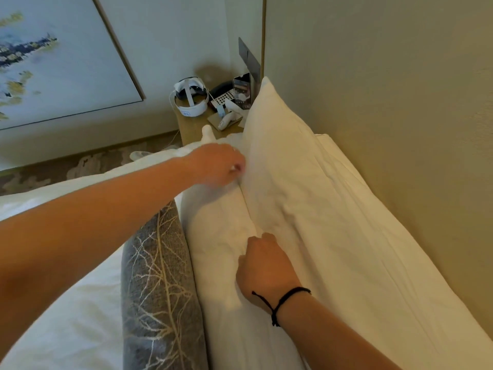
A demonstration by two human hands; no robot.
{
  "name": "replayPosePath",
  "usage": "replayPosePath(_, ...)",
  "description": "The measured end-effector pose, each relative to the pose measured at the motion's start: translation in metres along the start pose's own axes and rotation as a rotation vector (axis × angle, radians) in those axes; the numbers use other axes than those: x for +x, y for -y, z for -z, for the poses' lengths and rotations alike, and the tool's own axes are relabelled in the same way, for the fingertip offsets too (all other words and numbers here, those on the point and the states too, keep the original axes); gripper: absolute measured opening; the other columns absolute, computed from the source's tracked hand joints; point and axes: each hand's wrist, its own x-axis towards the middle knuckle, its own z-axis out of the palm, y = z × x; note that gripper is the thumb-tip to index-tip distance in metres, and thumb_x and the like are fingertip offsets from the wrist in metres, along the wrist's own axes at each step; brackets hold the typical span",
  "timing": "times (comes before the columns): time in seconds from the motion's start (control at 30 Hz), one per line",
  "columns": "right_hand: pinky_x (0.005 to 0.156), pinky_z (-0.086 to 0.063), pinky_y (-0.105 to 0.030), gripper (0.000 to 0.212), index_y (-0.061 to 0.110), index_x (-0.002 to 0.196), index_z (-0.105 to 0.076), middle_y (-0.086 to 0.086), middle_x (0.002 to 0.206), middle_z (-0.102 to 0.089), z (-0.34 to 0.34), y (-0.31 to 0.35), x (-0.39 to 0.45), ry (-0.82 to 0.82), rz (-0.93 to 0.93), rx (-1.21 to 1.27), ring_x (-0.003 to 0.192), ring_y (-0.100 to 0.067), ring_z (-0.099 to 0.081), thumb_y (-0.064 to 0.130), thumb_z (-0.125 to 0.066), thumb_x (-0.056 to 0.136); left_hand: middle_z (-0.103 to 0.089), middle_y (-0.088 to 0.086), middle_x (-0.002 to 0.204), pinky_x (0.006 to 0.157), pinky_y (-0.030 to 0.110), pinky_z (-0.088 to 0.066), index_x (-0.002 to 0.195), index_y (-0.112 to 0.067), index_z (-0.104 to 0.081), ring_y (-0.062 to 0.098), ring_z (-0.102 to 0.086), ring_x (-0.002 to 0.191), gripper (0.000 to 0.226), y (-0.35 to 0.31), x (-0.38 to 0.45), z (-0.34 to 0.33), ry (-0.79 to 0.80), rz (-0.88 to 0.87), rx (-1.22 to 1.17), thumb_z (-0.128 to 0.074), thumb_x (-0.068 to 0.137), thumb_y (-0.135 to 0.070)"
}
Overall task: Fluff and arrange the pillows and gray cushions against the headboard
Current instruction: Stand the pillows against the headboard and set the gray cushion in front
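Two soft white pillows with finely creased cotton covers lean in a row against the flat beige headboard [386,102]: the back pillow [306,188] stands tall with a pointed corner toward 12 o'clock, and the front pillow [221,236], plumper and more rumpled, lies just before it. At 7 o'clock a gray cushion [157,284], coarse woven cloth with pale branch-like stitching, touches the front pillow's edge and is cut off by the frame's bottom. The left hand [218,166] is curled shut, pinching the front pillow's fabric at the seam between the pillows; it is blurred. The right hand [264,263], with a black cord on its wrist, presses into the same pillow, fingers tucked under so their grip cannot be told. Small items on the wooden nightstand [192,129] are hard to make out.
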Motion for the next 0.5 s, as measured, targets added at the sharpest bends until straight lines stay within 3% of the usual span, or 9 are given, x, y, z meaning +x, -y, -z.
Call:
replayPosePath(0.03, 0.081, -0.038, -0.018, 0.006, 0.014, 0.100, -0.049, -0.007, 0.114, -0.047, -0.006, -0.001, -0.011, -0.023, 0.012, 0.001, 0.094, -0.019, -0.050, 0.016, -0.044, 0.096, -0.061, -0.013, 0.109, 0.085, 0.028, -0.040, 0.108, -0.036, -0.065, 0.013, -0.055, 0.102, 0.023, -0.014, -0.012, -0.005, 0.107, -0.084, 0.053, -0.046, 0.096, -0.040)
replayPosePath(0.13, 0.094, -0.039, -0.022, 0.030, 0.016, 0.126, -0.048, -0.002, 0.126, -0.048, -0.029, -0.007, -0.055, -0.068, 0.051, -0.065, 0.106, -0.016, -0.050, 0.016, -0.039, 0.097, -0.061, -0.018, 0.120, 0.099, 0.034, -0.039, 0.123, -0.042, -0.058, 0.011, -0.049, 0.111, 0.033, -0.048, -0.043, -0.023, 0.274, -0.304, 0.230, -0.035, 0.100, -0.049)
replayPosePath(0.27, 0.083, -0.043, -0.027, 0.022, 0.022, 0.106, -0.056, 0.002, 0.112, -0.055, -0.044, -0.017, -0.121, -0.145, -0.019, -0.097, 0.101, -0.017, -0.053, 0.030, -0.036, 0.101, -0.055, -0.021, 0.129, 0.102, 0.037, -0.031, 0.127, -0.044, -0.054, 0.014, -0.041, 0.118, 0.033, -0.069, -0.061, -0.032, 0.335, -0.342, 0.260, -0.038, 0.099, -0.049)
replayPosePath(0.4, 0.078, -0.045, -0.029, 0.025, 0.030, 0.104, -0.053, 0.011, 0.106, -0.054, -0.057, -0.030, -0.184, -0.151, -0.115, -0.112, 0.100, -0.013, -0.055, 0.048, -0.038, 0.096, -0.056, -0.016, 0.101, 0.087, 0.031, -0.030, 0.091, -0.038, -0.058, 0.011, -0.041, 0.098, 0.008, -0.079, -0.070, -0.037, 0.202, -0.297, 0.274, -0.052, 0.092, -0.043)
replayPosePath(0.5, 0.073, -0.043, -0.027, 0.023, 0.037, 0.108, -0.044, 0.015, 0.107, -0.051, -0.069, -0.037, -0.225, -0.144, -0.216, -0.064, 0.093, -0.010, -0.056, 0.054, -0.041, 0.093, -0.053, -0.013, 0.094, 0.080, 0.031, -0.033, 0.095, -0.041, -0.056, 0.012, -0.044, 0.094, 0.008, -0.082, -0.072, -0.034, 0.190, -0.247, 0.162, -0.059, 0.090, -0.034)
